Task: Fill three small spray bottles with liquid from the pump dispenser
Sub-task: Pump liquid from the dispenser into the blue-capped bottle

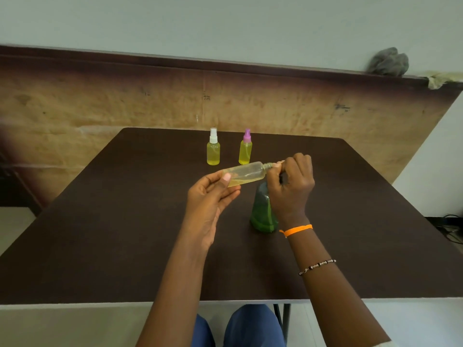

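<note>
My left hand holds a small clear bottle by its base, tilted almost flat, with a little yellow liquid lying along its lower side. The bottle's open neck meets the pump nozzle under my right hand, whose fingers curl over the head of the green pump dispenser. That dispenser stands on the dark table, its top hidden by my hand. Two capped spray bottles full of yellow liquid stand behind: one with a white sprayer, one with a purple sprayer.
The table's far edge lies just behind the two bottles, in front of a wooden board against the wall. A grey cloth sits on the board's top at the right. Cables lie on the floor to the right.
</note>
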